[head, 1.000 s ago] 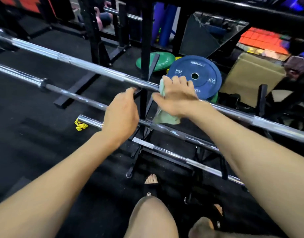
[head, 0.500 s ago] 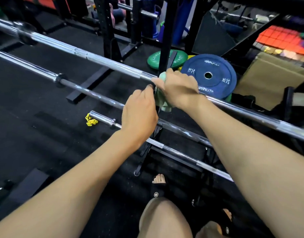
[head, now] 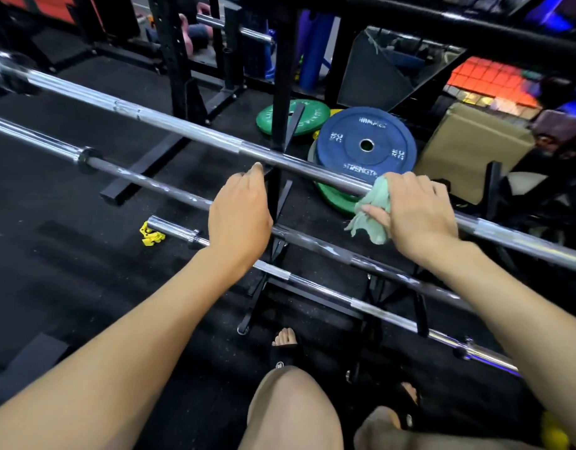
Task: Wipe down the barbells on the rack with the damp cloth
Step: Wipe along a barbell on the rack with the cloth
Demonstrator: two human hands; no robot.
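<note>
The room is looking dim, and the black floor point(head: 69, 280) is soaking up most of the light. Light is coming from above and making bright white shine on the top barbell point(head: 124, 107). The far right corner is looking blurry, and the orange tiles point(head: 485, 77) there are smearing. The wide lens is bending straight bars near the edges. The arms are looking sharp and evenly lit.

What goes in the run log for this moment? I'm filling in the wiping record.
step: wiping top barbell | right hand: grips green cloth on bar | left hand: fingers curled at the same bar, hold unclear
</note>
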